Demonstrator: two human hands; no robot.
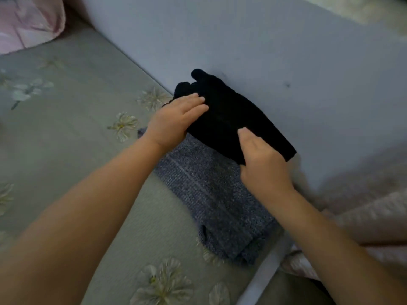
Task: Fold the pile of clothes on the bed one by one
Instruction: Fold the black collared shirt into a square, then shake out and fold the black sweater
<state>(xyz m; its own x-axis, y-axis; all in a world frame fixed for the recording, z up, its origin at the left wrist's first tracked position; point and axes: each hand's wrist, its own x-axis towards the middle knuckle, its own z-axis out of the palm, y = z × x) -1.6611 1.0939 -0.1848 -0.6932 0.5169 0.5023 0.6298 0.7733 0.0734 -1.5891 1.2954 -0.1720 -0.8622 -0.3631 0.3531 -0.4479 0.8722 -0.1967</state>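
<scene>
A folded black garment (229, 113) lies against the pale wall, resting on the far end of a folded blue-grey knit garment (211, 194) on the bed. My left hand (174, 122) grips the black garment's left edge, fingers on top and thumb hidden under the edge. My right hand (262, 159) holds its near right edge, thumb on top of the fabric and fingers underneath. Both forearms reach in from the bottom of the view.
The bed's grey-green flowered sheet (66, 128) spreads to the left. A pink pillow (28, 20) sits at the top left corner. A pale pink blanket or cloth (363, 216) lies bunched at the right. The pale wall (264, 40) runs diagonally behind the clothes.
</scene>
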